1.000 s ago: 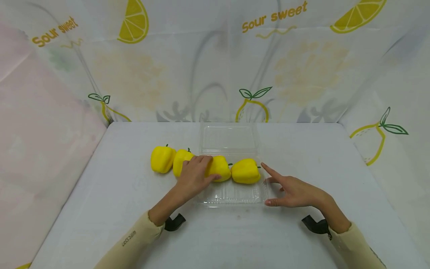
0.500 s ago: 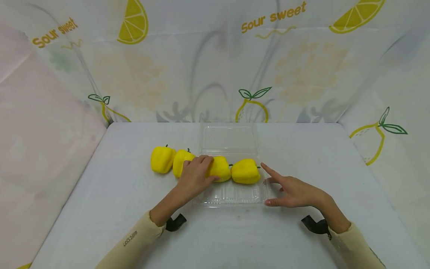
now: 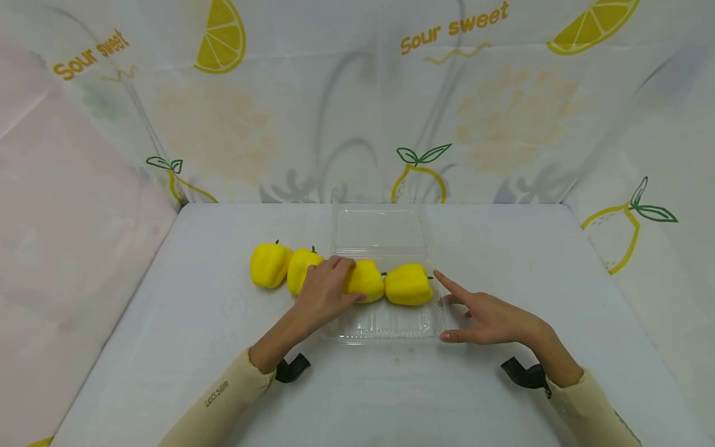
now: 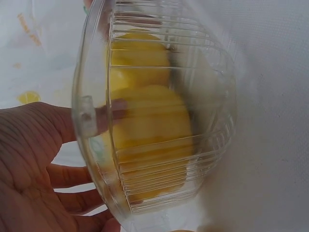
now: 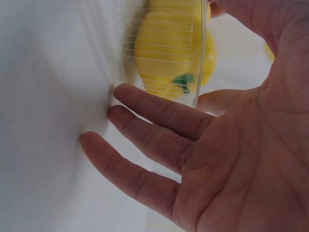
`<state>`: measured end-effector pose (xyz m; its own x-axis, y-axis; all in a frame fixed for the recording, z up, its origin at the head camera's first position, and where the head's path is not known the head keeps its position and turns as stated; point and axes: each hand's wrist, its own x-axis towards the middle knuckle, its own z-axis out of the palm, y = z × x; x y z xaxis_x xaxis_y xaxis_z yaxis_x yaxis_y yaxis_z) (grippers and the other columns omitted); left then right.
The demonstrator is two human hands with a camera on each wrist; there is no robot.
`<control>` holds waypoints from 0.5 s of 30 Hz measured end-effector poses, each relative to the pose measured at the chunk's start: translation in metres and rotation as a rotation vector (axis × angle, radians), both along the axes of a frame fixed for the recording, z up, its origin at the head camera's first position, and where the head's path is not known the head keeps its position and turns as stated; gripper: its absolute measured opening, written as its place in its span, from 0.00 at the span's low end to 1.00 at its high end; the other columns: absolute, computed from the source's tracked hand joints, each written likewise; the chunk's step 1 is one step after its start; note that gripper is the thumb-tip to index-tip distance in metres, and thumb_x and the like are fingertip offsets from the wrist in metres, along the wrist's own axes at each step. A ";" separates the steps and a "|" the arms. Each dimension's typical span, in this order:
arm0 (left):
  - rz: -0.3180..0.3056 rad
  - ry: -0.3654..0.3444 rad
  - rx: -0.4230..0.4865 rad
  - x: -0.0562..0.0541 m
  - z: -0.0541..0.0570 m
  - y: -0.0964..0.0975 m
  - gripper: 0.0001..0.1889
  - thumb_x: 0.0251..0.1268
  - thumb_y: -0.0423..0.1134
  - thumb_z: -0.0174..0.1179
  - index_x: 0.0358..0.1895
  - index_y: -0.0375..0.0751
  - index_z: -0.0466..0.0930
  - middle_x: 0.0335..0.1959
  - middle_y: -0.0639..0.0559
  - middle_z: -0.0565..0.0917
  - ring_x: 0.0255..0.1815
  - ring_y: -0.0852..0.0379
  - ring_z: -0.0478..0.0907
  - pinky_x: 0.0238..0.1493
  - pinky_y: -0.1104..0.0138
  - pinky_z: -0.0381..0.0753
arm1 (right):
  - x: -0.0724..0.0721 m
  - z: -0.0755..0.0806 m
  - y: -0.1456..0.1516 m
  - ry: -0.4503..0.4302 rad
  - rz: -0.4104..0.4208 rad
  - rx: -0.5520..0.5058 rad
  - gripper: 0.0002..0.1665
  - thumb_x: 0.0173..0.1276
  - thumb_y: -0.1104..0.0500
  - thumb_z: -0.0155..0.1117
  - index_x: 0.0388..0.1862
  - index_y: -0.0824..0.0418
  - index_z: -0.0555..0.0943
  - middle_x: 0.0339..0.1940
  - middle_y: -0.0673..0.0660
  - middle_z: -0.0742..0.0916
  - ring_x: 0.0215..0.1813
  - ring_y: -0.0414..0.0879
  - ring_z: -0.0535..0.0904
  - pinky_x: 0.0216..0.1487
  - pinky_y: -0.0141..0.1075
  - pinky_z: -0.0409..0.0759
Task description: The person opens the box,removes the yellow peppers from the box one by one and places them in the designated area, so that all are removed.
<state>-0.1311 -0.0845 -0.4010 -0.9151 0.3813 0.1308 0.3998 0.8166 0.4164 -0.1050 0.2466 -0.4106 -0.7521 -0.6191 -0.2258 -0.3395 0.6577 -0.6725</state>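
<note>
My left hand [image 3: 323,292] grips a yellow bell pepper [image 3: 365,279], thumb on its near side and fingers over its back left. That pepper lies on its side in a clear plastic clamshell box [image 3: 385,332], with its green stem to the right. Beside it in the box lies another yellow bell pepper [image 3: 409,285]. My right hand [image 3: 491,318] is at the box's right edge, fingers spread and index finger stretched toward that pepper's stem. In the right wrist view several fingertips [image 5: 126,93] are low by the box wall.
Two more yellow bell peppers stand left of the box: one upright at the far left [image 3: 270,266], another [image 3: 301,267] partly behind my left hand. The box's lid [image 3: 382,228] lies open toward the back wall. A black strap piece [image 3: 524,372] shows by each wrist.
</note>
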 end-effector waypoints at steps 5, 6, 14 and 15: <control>0.010 0.002 0.027 0.000 -0.001 0.000 0.33 0.49 0.49 0.78 0.55 0.35 0.77 0.53 0.43 0.79 0.52 0.47 0.76 0.50 0.54 0.72 | 0.000 -0.001 0.000 0.001 0.002 -0.001 0.65 0.61 0.34 0.68 0.82 0.52 0.39 0.64 0.63 0.78 0.51 0.55 0.81 0.51 0.52 0.78; 0.011 0.005 0.030 0.000 -0.001 -0.001 0.33 0.48 0.49 0.78 0.55 0.35 0.77 0.53 0.43 0.80 0.52 0.47 0.76 0.50 0.53 0.73 | 0.000 -0.001 0.000 0.002 -0.001 0.001 0.65 0.61 0.34 0.68 0.82 0.52 0.39 0.64 0.63 0.78 0.50 0.55 0.81 0.51 0.52 0.78; 0.011 0.015 0.069 -0.002 -0.003 -0.002 0.33 0.47 0.48 0.79 0.53 0.34 0.77 0.51 0.42 0.80 0.50 0.46 0.77 0.53 0.54 0.74 | 0.000 0.000 0.000 0.002 0.000 -0.001 0.65 0.61 0.34 0.68 0.82 0.50 0.39 0.63 0.62 0.79 0.49 0.54 0.81 0.51 0.52 0.78; 0.015 0.009 0.073 -0.002 -0.002 -0.002 0.33 0.47 0.48 0.79 0.54 0.34 0.77 0.52 0.42 0.80 0.51 0.46 0.76 0.54 0.54 0.74 | 0.000 0.000 0.000 0.002 0.000 -0.002 0.64 0.61 0.35 0.69 0.82 0.51 0.39 0.63 0.62 0.79 0.49 0.54 0.81 0.51 0.53 0.78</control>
<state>-0.1326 -0.0863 -0.4034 -0.9192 0.3572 0.1660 0.3921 0.7900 0.4714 -0.1049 0.2468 -0.4105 -0.7527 -0.6194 -0.2232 -0.3403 0.6563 -0.6734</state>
